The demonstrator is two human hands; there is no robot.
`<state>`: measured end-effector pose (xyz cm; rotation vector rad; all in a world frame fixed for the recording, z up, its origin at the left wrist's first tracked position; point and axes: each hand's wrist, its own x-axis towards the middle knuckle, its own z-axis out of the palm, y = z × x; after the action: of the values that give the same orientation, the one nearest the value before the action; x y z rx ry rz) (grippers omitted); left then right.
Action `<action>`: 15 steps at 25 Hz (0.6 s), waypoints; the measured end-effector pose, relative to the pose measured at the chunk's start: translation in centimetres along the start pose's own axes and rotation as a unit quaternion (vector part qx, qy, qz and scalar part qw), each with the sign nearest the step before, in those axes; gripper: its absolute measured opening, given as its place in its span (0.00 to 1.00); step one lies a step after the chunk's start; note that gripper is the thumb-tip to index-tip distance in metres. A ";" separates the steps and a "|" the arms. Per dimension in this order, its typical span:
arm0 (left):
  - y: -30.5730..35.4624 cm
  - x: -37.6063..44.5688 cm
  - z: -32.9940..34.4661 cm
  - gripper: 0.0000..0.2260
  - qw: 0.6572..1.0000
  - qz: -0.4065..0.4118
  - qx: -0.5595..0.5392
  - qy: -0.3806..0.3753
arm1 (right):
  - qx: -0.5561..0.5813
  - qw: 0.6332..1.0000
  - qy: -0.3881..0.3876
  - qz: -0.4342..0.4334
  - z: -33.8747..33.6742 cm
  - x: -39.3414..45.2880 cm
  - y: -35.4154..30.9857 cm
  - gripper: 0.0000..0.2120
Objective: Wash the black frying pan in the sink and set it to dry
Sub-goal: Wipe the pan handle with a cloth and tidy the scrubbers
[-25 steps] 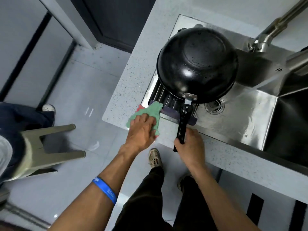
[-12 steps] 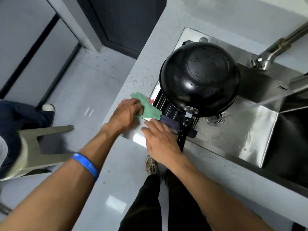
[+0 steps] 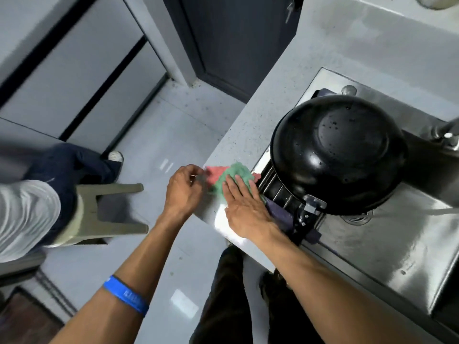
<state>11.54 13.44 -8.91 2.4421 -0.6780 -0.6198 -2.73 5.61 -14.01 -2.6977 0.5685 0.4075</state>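
Observation:
The black frying pan (image 3: 340, 150) lies upside down on a slatted rack (image 3: 275, 187) at the left end of the steel sink (image 3: 387, 247), wet with droplets, its handle (image 3: 301, 219) pointing toward me. Nobody holds the pan. My right hand (image 3: 246, 204) lies flat with straight fingers on a green cloth (image 3: 236, 175) on the counter corner. My left hand (image 3: 182, 189) hovers just left of the cloth, off the counter edge, fingers loosely curled and holding nothing. A red cloth (image 3: 214, 173) shows under the green one.
A dark cloth (image 3: 280, 214) lies under the pan handle. The tap (image 3: 444, 132) stands right of the pan and the drain (image 3: 357, 217) sits below it. Grey counter (image 3: 285, 78) runs away from me. A stool (image 3: 109, 209) and another person's legs (image 3: 62, 167) occupy the floor at left.
My right hand left the pan handle and moved left onto the green cloth. My left hand let go of the cloth and drew back to the left. The pan stayed put.

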 end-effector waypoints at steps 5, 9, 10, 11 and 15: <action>1.7 4.3 0.3 0.12 0.999 0.004 -0.036 -0.035 | 0.060 0.996 -0.028 0.052 1.2 1.1 -2.3 0.35; 3.5 8.3 0.3 0.08 0.996 0.019 -0.055 -0.066 | 0.042 0.996 -0.035 0.067 -0.9 4.9 0.8 0.33; 4.0 9.5 0.5 0.10 0.996 0.030 -0.039 -0.069 | 0.048 0.994 -0.031 0.098 -2.1 6.6 1.8 0.32; 4.6 10.5 0.7 0.12 0.997 0.032 -0.028 -0.069 | 0.053 0.990 -0.028 0.124 -3.1 8.4 2.8 0.32; 7.0 14.1 1.7 0.15 0.995 0.008 -0.017 -0.100 | 0.059 0.979 -0.049 0.191 -6.9 13.4 6.3 0.31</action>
<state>19.20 -0.41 -10.05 2.3605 -0.7570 -0.8709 7.69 -6.93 -14.22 -2.4362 1.0519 0.5830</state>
